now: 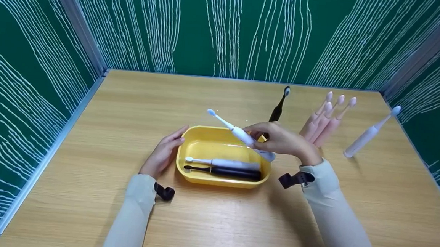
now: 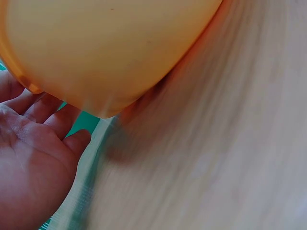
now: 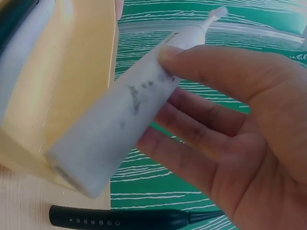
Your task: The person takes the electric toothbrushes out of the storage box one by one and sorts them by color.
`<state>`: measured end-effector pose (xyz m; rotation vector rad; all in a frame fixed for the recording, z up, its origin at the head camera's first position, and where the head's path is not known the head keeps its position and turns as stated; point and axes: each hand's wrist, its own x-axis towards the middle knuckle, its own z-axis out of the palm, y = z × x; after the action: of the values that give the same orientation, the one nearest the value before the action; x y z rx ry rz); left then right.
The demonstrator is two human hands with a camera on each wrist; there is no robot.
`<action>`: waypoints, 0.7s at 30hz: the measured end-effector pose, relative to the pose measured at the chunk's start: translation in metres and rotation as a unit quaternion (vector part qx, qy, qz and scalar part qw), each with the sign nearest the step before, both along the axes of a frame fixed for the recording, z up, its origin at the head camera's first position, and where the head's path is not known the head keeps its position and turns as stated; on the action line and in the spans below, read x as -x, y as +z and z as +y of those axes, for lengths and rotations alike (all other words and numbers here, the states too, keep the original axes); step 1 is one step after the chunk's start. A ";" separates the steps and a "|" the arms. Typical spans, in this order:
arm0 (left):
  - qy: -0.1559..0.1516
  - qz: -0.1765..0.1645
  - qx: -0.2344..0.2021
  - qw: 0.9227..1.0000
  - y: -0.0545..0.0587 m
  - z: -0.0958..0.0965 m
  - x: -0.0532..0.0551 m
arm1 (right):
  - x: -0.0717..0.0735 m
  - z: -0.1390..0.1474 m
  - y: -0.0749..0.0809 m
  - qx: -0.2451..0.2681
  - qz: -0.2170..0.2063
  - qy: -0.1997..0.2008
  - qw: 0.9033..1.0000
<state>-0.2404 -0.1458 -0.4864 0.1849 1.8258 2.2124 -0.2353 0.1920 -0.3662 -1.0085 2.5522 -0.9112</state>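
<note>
My right hand (image 1: pixel 280 140) pinches a white electric toothbrush (image 1: pixel 242 135) between thumb and fingers, tilted above the right part of a yellow plastic bin (image 1: pixel 220 182). Its brush head points up and to the left. Dark smudges mark its handle (image 3: pixel 120 115) in the right wrist view. Inside the bin, a white electric toothbrush (image 1: pixel 236 164) and a black electric toothbrush (image 1: pixel 236 173) lie side by side along the near wall. At the bin's left end my left hand (image 1: pixel 161 156) rests against the outer wall, palm open, fingertips partly hidden in the left wrist view.
Behind my right hand stands another black toothbrush (image 1: pixel 277 111), partly covered. Several pink toothbrushes (image 1: pixel 328 128) stand upright in a cluster right of it. Farther right is a single pale toothbrush (image 1: pixel 362 140). Green panels with white lines (image 1: pixel 195 30) border the wooden table (image 1: pixel 87 161).
</note>
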 end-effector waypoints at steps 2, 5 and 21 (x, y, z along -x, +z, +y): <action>-0.001 -0.003 -0.001 1.000 0.000 0.000 0.000 | -0.001 0.002 0.000 0.004 -0.002 -0.010 1.000; 0.001 -0.009 -0.002 1.000 0.001 0.000 0.000 | -0.002 0.006 0.000 0.012 -0.002 -0.024 1.000; 0.007 -0.006 0.001 1.000 0.001 0.000 -0.001 | -0.012 0.030 -0.009 0.085 0.041 -0.064 0.994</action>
<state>-0.2398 -0.1456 -0.4853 0.1589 1.8274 2.2159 -0.2233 0.2218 -0.3749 -0.9540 2.6693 -1.1613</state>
